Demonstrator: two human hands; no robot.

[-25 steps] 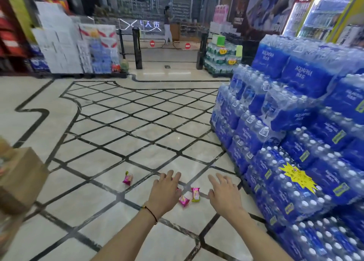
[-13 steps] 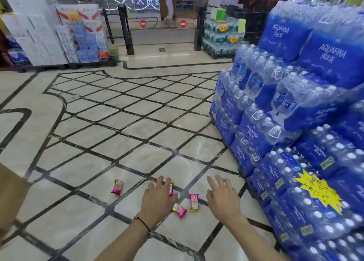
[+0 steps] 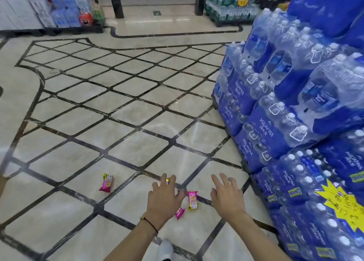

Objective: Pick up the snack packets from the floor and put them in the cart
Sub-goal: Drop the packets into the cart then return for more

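Lowered nearer the floor (image 3: 122, 152) than before: left hand (image 3: 164, 198) spread wide, empty, above snack packets (image 3: 192, 200); right hand (image 3: 226, 195) likewise, holding nothing.

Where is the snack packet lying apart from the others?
In the head view, the lone packet lies on the floor, left of the left hand, well apart from it.

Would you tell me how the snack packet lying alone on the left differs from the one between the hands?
The lone packet lies well left of the left hand; the middle packet sits between it and the right hand. The lone packet's gold end points away; the middle packet's points toward the person. Both are pink, flat on the floor.
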